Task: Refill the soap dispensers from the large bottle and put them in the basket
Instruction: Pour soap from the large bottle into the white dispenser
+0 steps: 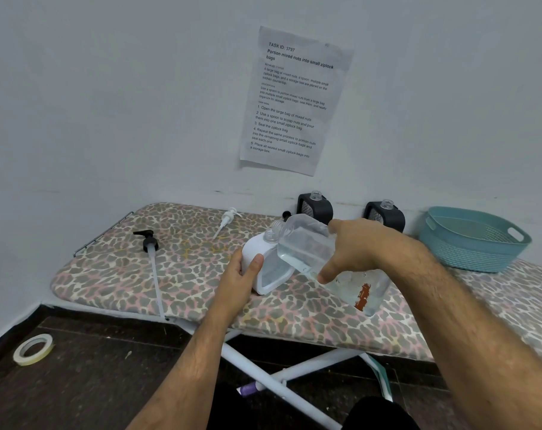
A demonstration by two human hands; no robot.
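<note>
A: Step in hand?
B: Pouring. Ironing board carrying everything; large bottle tipped, gripped by right hand; white dispenser clasped by left hand.
A: Next?
B: Probably steady tilt, mouths aligned, then pump, basket.

Pale grey-blue wall bearing a printed instruction sheet. Leopard-print ironing board on white crossed legs stands against the wall. Dark speckled floor below, with a tape roll at lower left.
</note>
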